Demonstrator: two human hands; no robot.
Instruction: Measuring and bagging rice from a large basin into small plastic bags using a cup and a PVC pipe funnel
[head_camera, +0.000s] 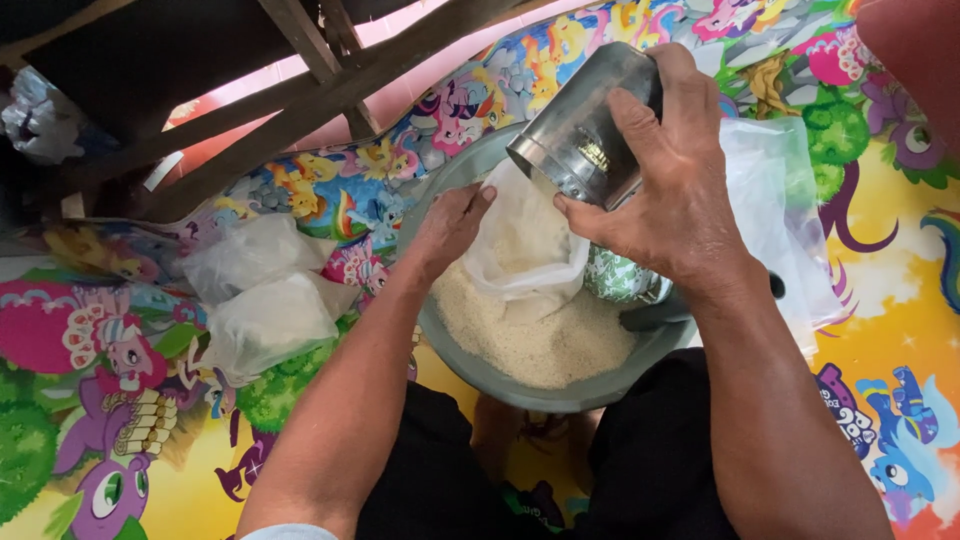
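Beside the basin (455, 365), filled bags (262, 300); above, wooden stool legs (310, 95)

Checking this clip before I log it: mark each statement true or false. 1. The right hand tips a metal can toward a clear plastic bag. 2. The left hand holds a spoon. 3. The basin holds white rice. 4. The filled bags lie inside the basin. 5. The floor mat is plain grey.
1. True: the right hand tilts the metal can over the clear plastic bag.
2. False: the left hand grips the bag's rim.
3. True: white rice lies in the grey basin.
4. False: the filled bags lie on the mat, left of the basin.
5. False: the floor mat bears bright cartoon ponies.
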